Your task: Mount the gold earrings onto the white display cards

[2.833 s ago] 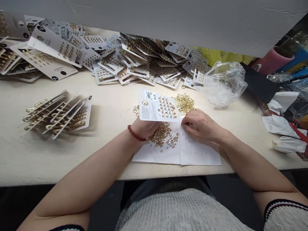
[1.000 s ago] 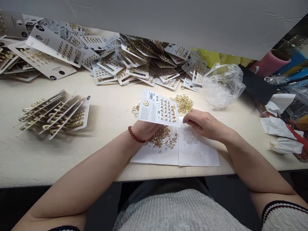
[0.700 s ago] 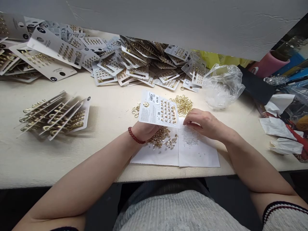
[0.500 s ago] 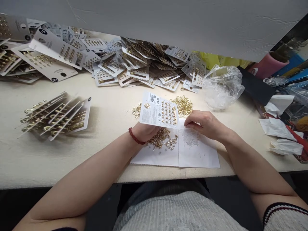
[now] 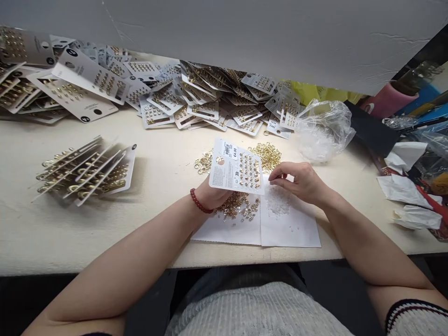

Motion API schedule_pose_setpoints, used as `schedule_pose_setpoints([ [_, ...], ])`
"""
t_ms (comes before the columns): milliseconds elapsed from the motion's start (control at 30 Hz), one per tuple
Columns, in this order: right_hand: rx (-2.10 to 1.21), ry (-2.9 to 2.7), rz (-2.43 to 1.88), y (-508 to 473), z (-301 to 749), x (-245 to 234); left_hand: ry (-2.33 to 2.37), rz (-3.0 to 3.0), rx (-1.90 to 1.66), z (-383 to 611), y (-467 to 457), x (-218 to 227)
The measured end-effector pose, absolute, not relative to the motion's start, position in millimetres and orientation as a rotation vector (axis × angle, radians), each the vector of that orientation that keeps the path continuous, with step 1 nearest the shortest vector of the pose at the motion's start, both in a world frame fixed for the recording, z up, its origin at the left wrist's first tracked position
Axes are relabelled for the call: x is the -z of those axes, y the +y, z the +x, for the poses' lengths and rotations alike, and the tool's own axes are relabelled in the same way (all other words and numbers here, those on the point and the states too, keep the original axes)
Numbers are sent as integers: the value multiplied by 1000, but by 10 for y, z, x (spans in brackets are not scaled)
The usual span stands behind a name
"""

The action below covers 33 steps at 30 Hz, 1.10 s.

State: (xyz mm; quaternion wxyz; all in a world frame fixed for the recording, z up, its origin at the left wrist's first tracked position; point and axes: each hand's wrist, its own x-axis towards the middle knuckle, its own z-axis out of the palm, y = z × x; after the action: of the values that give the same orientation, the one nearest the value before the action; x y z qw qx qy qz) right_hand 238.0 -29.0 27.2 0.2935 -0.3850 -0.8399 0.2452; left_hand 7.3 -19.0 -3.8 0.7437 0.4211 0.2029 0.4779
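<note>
Holding an earring card over the sorting paper

Gripping the earring card point(image 5: 237, 167) from below, the left hand point(image 5: 213, 195) keeps it raised just above the white paper sheets point(image 5: 290, 228), its fingers curled around the card's lower edge. The card is white, carries a price sticker near its top and rows of small gold studs on its right half, and is tilted a little clockwise. A dark red bead bracelet point(image 5: 199, 202) sits on the left wrist.

The right hand point(image 5: 301, 179) hovers just right of the card, over the far edge of the paper. Its thumb and forefinger are pinched together at the tips; whatever sits between them is too small to make out. The other fingers are loosely curled.

On the paper under the card lies a heap of loose gold studs point(image 5: 238, 209), and beside it, toward the right hand, a small mound of clear earring backs point(image 5: 278, 205). Beyond the card, a pile of gold rings point(image 5: 268, 155) rests on the table point(image 5: 157, 224), with a smaller scatter left of the card. A crumpled clear plastic bag point(image 5: 324, 128) lies right of those rings. Far behind the card sprawls a big heap of filled earring cards point(image 5: 196, 98), and well to the left of the card stands a fanned stack of cards point(image 5: 86, 170).
</note>
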Motion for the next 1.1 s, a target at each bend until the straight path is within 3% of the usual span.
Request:
schedule_pose_setpoints([
  [433,-667,-1725,-914,-461,2095,-190,708,875,-877,144,-308,-148],
  [1100,-513,-1710,-937,-512,2046,-188,734,922,-839,180,-299,-190],
])
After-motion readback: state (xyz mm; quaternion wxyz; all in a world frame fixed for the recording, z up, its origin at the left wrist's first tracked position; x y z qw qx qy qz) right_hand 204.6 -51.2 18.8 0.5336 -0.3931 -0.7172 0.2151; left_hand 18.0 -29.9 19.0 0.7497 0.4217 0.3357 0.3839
